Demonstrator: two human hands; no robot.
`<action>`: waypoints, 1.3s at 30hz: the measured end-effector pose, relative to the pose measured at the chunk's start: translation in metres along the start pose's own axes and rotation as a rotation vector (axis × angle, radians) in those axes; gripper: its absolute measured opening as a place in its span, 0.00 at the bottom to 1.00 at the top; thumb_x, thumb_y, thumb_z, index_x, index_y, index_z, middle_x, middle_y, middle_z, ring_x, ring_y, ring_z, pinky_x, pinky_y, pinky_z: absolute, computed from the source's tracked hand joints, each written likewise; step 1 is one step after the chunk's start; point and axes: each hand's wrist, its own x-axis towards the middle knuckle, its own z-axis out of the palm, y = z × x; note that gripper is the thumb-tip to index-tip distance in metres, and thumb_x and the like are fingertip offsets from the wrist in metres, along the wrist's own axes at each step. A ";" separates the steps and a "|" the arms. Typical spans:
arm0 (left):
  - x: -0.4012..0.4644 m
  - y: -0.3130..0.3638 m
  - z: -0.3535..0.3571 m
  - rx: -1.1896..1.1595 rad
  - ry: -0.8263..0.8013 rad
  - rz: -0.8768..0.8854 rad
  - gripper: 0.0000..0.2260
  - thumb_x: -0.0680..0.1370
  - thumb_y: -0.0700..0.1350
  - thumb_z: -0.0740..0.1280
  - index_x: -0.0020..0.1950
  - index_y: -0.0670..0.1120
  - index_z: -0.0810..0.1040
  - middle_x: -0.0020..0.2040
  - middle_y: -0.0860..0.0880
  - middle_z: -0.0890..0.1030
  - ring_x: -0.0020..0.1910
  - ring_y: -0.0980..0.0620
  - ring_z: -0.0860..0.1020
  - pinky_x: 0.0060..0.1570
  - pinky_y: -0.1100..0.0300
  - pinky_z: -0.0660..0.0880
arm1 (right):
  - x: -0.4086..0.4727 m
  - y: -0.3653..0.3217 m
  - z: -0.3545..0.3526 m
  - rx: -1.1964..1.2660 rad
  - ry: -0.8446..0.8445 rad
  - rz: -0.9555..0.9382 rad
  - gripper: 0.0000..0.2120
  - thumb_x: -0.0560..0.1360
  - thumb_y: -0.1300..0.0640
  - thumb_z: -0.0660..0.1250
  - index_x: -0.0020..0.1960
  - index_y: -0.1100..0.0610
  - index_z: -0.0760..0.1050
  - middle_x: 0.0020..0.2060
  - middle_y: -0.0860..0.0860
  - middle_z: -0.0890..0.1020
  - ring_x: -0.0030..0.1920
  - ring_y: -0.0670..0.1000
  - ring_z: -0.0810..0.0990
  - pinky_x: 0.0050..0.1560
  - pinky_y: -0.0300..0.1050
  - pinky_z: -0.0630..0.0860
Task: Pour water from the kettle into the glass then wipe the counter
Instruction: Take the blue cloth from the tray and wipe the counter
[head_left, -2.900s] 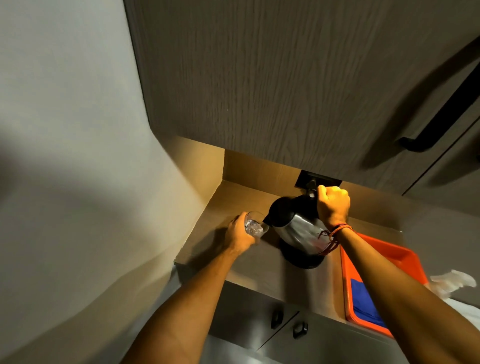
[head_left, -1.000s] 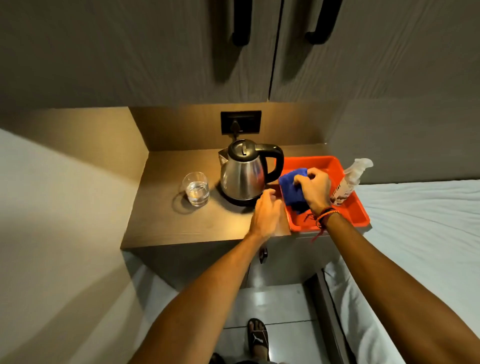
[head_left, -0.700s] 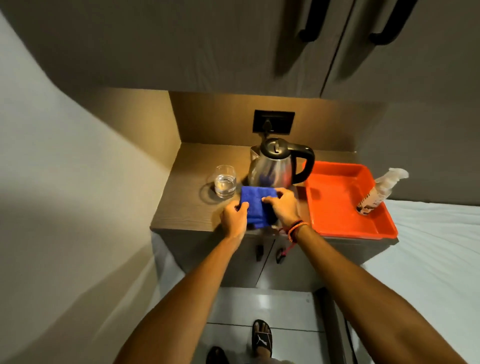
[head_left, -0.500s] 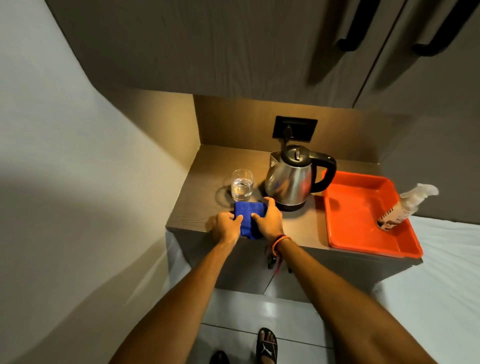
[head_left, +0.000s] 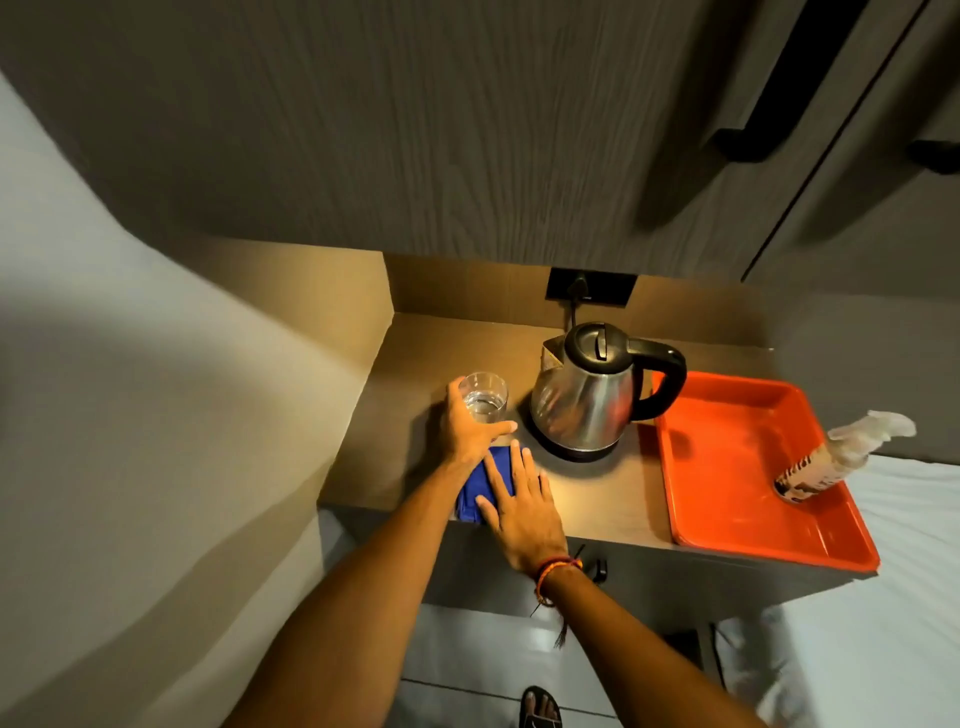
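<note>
A clear glass (head_left: 485, 399) holding some water stands on the brown counter (head_left: 441, 343), left of the steel kettle (head_left: 587, 400) on its black base. My left hand (head_left: 470, 428) wraps around the near side of the glass. My right hand (head_left: 519, 506) lies flat, fingers spread, pressing a blue cloth (head_left: 480, 488) onto the counter near its front edge, just in front of the glass. Most of the cloth is hidden under my hand and left wrist.
An orange tray (head_left: 727, 467) sits at the counter's right end with a spray bottle (head_left: 831, 462) leaning in its far corner. Dark cabinets with black handles (head_left: 769, 88) hang overhead. A wall socket (head_left: 589, 286) is behind the kettle. White bedding lies to the right.
The kettle went back on its base and the glass was set down. My right hand took the blue cloth from the tray to the counter front. My left hand left the cloth and went to the glass.
</note>
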 end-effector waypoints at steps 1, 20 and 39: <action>0.003 -0.001 0.002 -0.026 0.031 0.010 0.40 0.63 0.38 0.83 0.70 0.46 0.68 0.64 0.45 0.77 0.64 0.45 0.76 0.55 0.61 0.73 | 0.000 -0.001 0.001 -0.001 0.009 0.010 0.31 0.80 0.37 0.44 0.79 0.46 0.42 0.79 0.59 0.50 0.79 0.60 0.47 0.77 0.60 0.53; 0.011 -0.004 -0.138 0.245 0.445 0.288 0.36 0.62 0.50 0.84 0.66 0.47 0.74 0.60 0.47 0.80 0.56 0.53 0.78 0.45 0.68 0.77 | 0.152 -0.018 -0.002 0.074 -0.095 0.072 0.30 0.81 0.41 0.46 0.79 0.50 0.43 0.79 0.59 0.40 0.78 0.61 0.38 0.76 0.62 0.42; -0.008 0.018 -0.072 0.103 0.166 0.255 0.34 0.64 0.38 0.82 0.67 0.43 0.72 0.60 0.46 0.79 0.57 0.51 0.78 0.40 0.76 0.72 | 0.019 -0.011 -0.004 -0.055 -0.077 -0.044 0.32 0.79 0.34 0.41 0.79 0.45 0.40 0.80 0.53 0.43 0.79 0.56 0.43 0.77 0.62 0.47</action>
